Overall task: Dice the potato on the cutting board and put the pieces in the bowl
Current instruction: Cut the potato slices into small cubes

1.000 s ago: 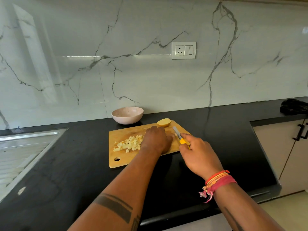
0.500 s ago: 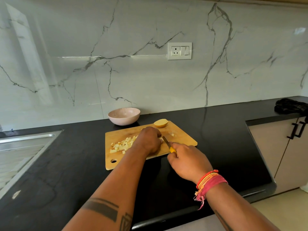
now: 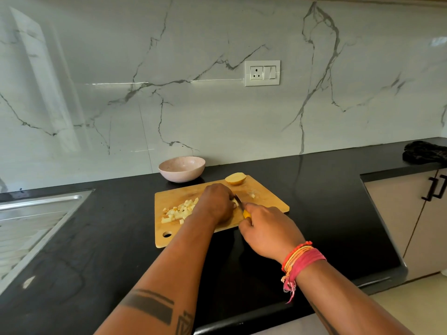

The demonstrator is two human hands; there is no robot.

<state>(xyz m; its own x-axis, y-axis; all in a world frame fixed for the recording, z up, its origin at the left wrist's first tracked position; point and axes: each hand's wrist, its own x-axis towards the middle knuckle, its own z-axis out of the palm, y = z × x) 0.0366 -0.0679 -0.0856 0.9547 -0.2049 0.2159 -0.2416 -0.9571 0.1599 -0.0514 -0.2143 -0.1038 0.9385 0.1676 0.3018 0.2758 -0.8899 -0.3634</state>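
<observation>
1 rectangular wooden cutting board (image 3: 266, 201), 1 pale pink bowl (image 3: 182, 168) beyond its far-left corner, 1 potato half (image 3: 235, 178) far edge, 1 heap of pale dice (image 3: 180, 211) left | my left hand (image 3: 215, 204) curled over a potato piece | my right hand (image 3: 268, 232) gripping 1 yellow-handled knife (image 3: 242, 209)

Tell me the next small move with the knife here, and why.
Probably another downward slice: the right hand holds the knife against the potato piece under the left hand, the uncut half waits, and the bowl looks empty.
</observation>
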